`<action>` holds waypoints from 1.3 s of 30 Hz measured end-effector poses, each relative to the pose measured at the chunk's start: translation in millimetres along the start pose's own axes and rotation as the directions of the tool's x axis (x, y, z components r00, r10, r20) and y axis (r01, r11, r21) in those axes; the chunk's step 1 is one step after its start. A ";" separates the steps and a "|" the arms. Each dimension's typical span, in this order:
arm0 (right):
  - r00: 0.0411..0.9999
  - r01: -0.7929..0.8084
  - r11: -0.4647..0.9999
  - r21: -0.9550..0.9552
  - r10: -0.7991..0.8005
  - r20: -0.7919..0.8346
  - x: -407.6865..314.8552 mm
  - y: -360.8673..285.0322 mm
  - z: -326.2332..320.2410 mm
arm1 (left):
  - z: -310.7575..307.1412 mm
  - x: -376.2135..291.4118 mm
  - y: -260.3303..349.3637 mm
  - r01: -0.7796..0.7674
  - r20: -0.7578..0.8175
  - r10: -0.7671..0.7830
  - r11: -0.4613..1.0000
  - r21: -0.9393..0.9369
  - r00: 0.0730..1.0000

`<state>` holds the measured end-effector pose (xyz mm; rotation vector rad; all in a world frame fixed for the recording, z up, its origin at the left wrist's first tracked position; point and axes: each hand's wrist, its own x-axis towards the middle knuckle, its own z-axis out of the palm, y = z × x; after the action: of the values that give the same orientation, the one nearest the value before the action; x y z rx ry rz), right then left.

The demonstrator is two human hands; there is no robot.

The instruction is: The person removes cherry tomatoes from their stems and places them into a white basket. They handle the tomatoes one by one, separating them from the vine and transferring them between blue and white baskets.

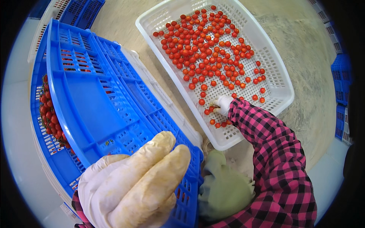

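Many loose cherry tomatoes (205, 54) lie over the perforated floor of a large white plastic crate (273, 51). My right hand (221, 106), in a stained white glove, reaches down into the near end of that crate, its fingers at a couple of tomatoes; whether it grips one cannot be told. Close to the camera is my left hand (137, 179), also gloved, fingers bent and thumb side partly hidden, over a blue plastic crate (91, 99). What its fingertips hold, if anything, does not show. The blue crate's slotted base faces me.
Tomatoes on green stems (51, 114) fill part of a lower blue crate (62, 168) at the left. White crate edges (171, 105) run beside the stack. More blue crates (82, 12) stand at the upper left, and stacked blue and white crates (340, 79) line the right edge.
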<state>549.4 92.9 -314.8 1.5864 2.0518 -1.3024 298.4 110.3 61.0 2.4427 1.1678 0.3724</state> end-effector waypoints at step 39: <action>0.901 0.435 0.165 0.885 -0.071 -0.429 -76.0 -107.4 -41.9 | -0.7 10.8 -3.7 -0.079 -0.017 0.078 0.986 -0.148 0.997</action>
<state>498.4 73.2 -188.0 1.9020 1.5872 -3.1699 302.2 121.0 60.6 2.3636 1.0121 0.4797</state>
